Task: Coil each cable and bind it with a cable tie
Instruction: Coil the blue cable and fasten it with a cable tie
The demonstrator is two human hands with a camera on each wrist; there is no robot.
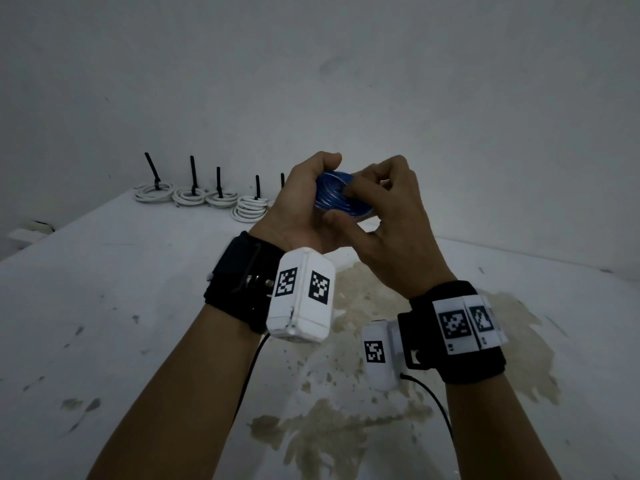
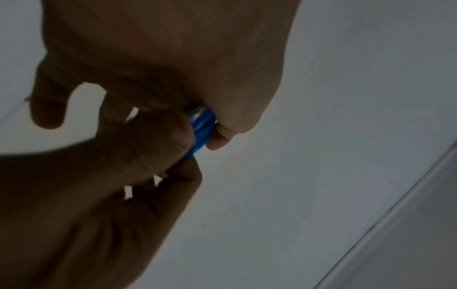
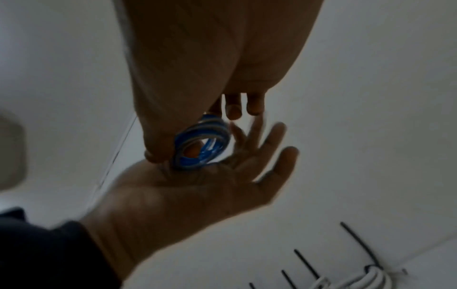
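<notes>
A small blue cable coil [image 1: 333, 197] is held up above the table between both hands. My left hand [image 1: 301, 209] cups it from the left, with fingers curled over its top edge. My right hand [image 1: 377, 199] pinches its right side between thumb and fingertips. In the right wrist view the blue coil [image 3: 201, 145] shows as several loops with an open centre, resting against the left palm [image 3: 197, 187], whose fingers reach past it. In the left wrist view only a sliver of the blue coil [image 2: 201, 130] shows between the fingers. No cable tie is visible on the blue coil.
Several white cable coils [image 1: 192, 196], each bound with an upright black cable tie [image 1: 192, 174], line the far left of the white table [image 1: 104, 306] against the wall. A brownish stain [image 1: 360, 341] spreads beneath my wrists. The white coils [image 3: 371, 277] also appear in the right wrist view.
</notes>
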